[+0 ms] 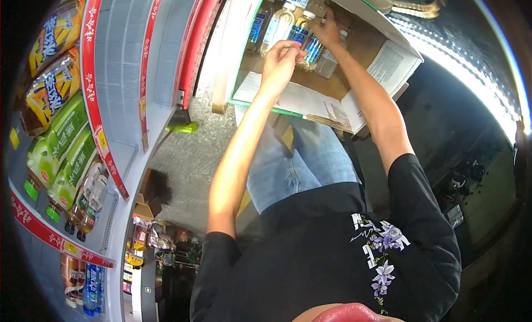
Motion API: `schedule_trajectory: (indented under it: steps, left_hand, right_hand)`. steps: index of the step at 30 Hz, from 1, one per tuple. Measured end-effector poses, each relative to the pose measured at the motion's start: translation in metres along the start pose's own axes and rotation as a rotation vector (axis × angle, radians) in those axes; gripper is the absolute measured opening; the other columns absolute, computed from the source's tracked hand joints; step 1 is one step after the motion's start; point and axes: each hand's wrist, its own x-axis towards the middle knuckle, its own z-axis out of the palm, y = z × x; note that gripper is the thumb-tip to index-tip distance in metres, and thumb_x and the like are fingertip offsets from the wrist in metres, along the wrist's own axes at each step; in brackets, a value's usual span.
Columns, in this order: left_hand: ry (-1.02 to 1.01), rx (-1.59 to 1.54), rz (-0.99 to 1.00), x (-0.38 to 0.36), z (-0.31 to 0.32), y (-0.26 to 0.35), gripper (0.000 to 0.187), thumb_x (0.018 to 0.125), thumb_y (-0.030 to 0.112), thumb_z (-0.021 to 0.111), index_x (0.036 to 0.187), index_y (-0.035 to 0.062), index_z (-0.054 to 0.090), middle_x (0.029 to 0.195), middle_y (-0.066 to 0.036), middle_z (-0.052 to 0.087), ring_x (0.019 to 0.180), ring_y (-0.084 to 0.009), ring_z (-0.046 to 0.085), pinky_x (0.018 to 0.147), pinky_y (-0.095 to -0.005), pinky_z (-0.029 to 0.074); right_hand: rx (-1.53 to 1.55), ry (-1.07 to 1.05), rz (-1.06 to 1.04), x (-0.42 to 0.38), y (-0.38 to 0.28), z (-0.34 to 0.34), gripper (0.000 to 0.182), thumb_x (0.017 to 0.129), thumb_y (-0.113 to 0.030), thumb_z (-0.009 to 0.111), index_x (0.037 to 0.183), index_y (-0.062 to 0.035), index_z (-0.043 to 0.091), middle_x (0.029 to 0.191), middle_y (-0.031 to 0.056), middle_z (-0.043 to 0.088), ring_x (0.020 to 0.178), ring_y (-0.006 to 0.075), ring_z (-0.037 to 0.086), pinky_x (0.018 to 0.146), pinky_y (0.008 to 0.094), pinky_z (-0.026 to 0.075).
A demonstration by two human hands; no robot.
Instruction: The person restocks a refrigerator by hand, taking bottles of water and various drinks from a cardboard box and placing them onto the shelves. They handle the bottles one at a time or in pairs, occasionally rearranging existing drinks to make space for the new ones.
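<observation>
An open cardboard carton (pixel 363 37) in front of me holds several clear plastic bottles with pale contents and blue-and-white labels. My left hand (pixel 280 64) is over the near side of the group, by a white-capped bottle (pixel 278 28). Its fingers are curled together, and whatever lies inside them is hidden. Farther in, my right hand (pixel 327 31) reaches down among the bottles with thumb and fingers apart. Its fingertips are beside a bottle lying sideways (pixel 306 1) at the far end. Another bottle (pixel 314 49) lies between my two hands.
On the left, a shelf unit (pixel 119 211) with red price strips bears packs of drinks (pixel 52 95) and several bottles (pixel 91 197). A bright light strip (pixel 460 67) curves along the right. Grey floor (pixel 191 150) shows below the carton, with a green-handled object (pixel 183 127).
</observation>
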Motion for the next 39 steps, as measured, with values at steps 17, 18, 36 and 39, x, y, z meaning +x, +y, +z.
schedule_trajectory:
  steps: [17, 18, 36, 39]
  left_hand:
    - [0.034, 0.185, 0.164, 0.007, -0.001, -0.013, 0.023, 0.097, 0.009, 0.057, 0.118, 0.0013, 0.065, 0.101, -0.009, 0.075, 0.091, -0.0133, 0.067, 0.081, -0.0269, 0.051]
    - [0.047, 0.209, 0.203, 0.006, -0.002, -0.015, 0.024, 0.097, 0.007, 0.057, 0.118, 0.0007, 0.065, 0.101, -0.009, 0.076, 0.091, -0.0133, 0.068, 0.081, -0.0268, 0.051]
    - [0.967, 0.182, 0.893, -0.256, -0.204, -0.008, 0.021, 0.086, -0.012, 0.056, 0.097, 0.0015, 0.068, 0.099, -0.012, 0.069, 0.095, -0.0211, 0.067, 0.083, -0.0310, 0.053]
    - [1.301, 0.313, 0.975, -0.301, -0.288, -0.019, 0.036, 0.085, -0.010, 0.059, 0.118, 0.0031, 0.059, 0.125, -0.016, 0.060, 0.115, -0.0252, 0.059, 0.096, -0.0373, 0.050]
  right_hand:
    - [-0.206, -0.340, -0.133, 0.011, 0.030, -0.016, 0.108, 0.080, -0.018, 0.072, 0.165, -0.0329, 0.008, 0.161, 0.0261, 0.034, 0.148, 0.0432, 0.035, 0.120, 0.0464, 0.035]
    - [-0.182, -0.286, -0.146, 0.004, 0.027, -0.012, 0.111, 0.078, -0.015, 0.073, 0.165, -0.0362, 0.007, 0.163, 0.0277, 0.028, 0.148, 0.0443, 0.034, 0.120, 0.0446, 0.034]
    - [0.452, 0.053, -0.592, -0.202, -0.313, -0.036, 0.026, 0.097, 0.008, 0.055, 0.122, 0.0052, 0.063, 0.113, 0.0138, 0.070, 0.104, 0.0196, 0.067, 0.094, 0.0316, 0.054]
    - [0.242, -0.315, -0.840, -0.269, -0.363, 0.010, 0.025, 0.093, 0.009, 0.059, 0.116, 0.0004, 0.066, 0.110, 0.0111, 0.071, 0.100, 0.0196, 0.068, 0.092, 0.0338, 0.054]
